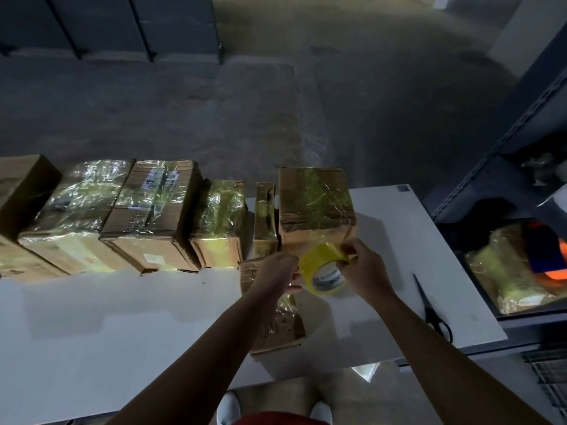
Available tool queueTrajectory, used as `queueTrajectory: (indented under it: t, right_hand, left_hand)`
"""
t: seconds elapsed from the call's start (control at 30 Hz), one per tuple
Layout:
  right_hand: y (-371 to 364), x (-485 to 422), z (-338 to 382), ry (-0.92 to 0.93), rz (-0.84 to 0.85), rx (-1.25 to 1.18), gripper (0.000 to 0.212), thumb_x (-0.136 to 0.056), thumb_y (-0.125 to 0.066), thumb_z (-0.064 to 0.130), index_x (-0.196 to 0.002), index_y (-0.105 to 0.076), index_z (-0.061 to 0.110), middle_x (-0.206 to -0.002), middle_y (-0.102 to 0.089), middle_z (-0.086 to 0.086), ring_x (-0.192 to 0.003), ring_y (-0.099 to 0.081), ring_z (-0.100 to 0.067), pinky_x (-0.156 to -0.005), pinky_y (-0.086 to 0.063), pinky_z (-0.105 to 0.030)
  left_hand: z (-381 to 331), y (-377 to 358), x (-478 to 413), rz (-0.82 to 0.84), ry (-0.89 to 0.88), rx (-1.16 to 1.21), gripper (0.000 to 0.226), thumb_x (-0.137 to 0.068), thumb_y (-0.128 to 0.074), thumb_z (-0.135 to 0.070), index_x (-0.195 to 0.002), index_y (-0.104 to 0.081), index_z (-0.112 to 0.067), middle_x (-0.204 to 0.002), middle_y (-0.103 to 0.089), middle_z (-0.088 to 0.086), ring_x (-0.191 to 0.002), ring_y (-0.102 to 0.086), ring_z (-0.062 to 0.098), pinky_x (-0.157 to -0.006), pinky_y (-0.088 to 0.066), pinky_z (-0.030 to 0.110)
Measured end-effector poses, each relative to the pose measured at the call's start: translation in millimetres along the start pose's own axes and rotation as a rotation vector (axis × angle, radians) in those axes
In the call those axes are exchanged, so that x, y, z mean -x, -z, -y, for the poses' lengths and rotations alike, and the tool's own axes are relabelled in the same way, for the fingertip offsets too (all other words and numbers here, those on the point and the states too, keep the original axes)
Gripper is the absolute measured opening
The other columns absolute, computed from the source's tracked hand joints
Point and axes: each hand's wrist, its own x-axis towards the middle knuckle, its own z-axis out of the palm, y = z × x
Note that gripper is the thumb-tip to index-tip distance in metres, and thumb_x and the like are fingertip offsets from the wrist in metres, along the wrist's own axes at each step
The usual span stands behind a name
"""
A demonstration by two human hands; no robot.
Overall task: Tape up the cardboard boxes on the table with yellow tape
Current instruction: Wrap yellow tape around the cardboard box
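A roll of yellow tape (322, 271) hangs in the air between my hands, above a small cardboard box (277, 328) near the table's front edge. My left hand (277, 271) grips the roll's left side. With thumb and fingers, my right hand (360, 268) pinches the tape at the roll's upper right edge. Just behind the roll stands a larger box (316, 207) with shiny tape across its top. Several more taped boxes (147, 216) line the back of the white table (122, 317) to the left.
Black-handled scissors (431, 306) lie on the table at the right. A dark metal shelf unit (518, 167) stands right of the table; its lower shelf holds a wrapped parcel (503, 271) and an orange item (549, 253). Grey floor lies beyond.
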Motion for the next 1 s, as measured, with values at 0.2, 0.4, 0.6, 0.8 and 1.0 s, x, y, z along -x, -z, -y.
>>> queueTrajectory:
  t: [0.2,0.4,0.6,0.8,1.0]
  right_hand:
    - [8,-6,-5,-0.287,0.029,-0.280,0.011,-0.086,-0.060,0.008,-0.081,-0.059,0.019,-0.084,-0.062,-0.007,-0.079,-0.059,-0.023,-0.055,-0.056,-0.028]
    - [17,-8,-2,-0.495,0.111,-0.718,0.027,-0.088,-0.059,-0.004,-0.110,-0.055,0.012,-0.109,-0.059,-0.014,-0.088,-0.063,-0.026,-0.054,-0.058,-0.035]
    - [23,-8,-5,-0.540,0.111,-0.745,0.024,-0.090,-0.056,-0.001,-0.112,-0.056,0.011,-0.104,-0.062,-0.014,-0.083,-0.066,-0.026,-0.057,-0.058,-0.036]
    - [20,-8,-11,-0.558,0.179,-0.634,0.024,-0.092,-0.045,0.003,-0.109,-0.061,0.001,-0.071,-0.067,-0.015,-0.055,-0.064,-0.020,-0.061,-0.056,-0.037]
    - [13,-10,-10,-0.593,0.265,-0.513,0.017,-0.091,-0.052,0.015,-0.099,-0.064,0.007,-0.069,-0.071,-0.012,-0.054,-0.066,-0.017,-0.054,-0.054,-0.029]
  left_hand:
    - [0,-7,4,0.074,0.071,0.032,0.012,-0.098,-0.048,-0.013,-0.099,-0.055,-0.004,-0.099,-0.056,0.017,-0.089,-0.059,0.027,-0.067,-0.055,0.035]
    - [-4,-22,7,0.180,-0.021,-0.039,0.019,-0.100,-0.046,-0.021,-0.108,-0.057,-0.009,-0.117,-0.057,0.018,-0.102,-0.058,0.028,-0.074,-0.054,0.035]
    - [-7,-23,-1,0.233,-0.083,-0.106,0.020,-0.097,-0.051,-0.021,-0.110,-0.060,-0.008,-0.099,-0.061,0.011,-0.089,-0.059,0.021,-0.076,-0.050,0.033]
    - [-4,-17,-7,0.236,-0.089,-0.077,0.023,-0.091,-0.062,-0.014,-0.114,-0.059,-0.009,-0.088,-0.067,0.007,-0.075,-0.062,0.015,-0.068,-0.053,0.027]
    - [-2,1,-10,0.192,-0.134,-0.205,0.025,-0.090,-0.061,-0.010,-0.114,-0.059,-0.007,-0.087,-0.067,0.008,-0.071,-0.062,0.014,-0.057,-0.048,0.021]
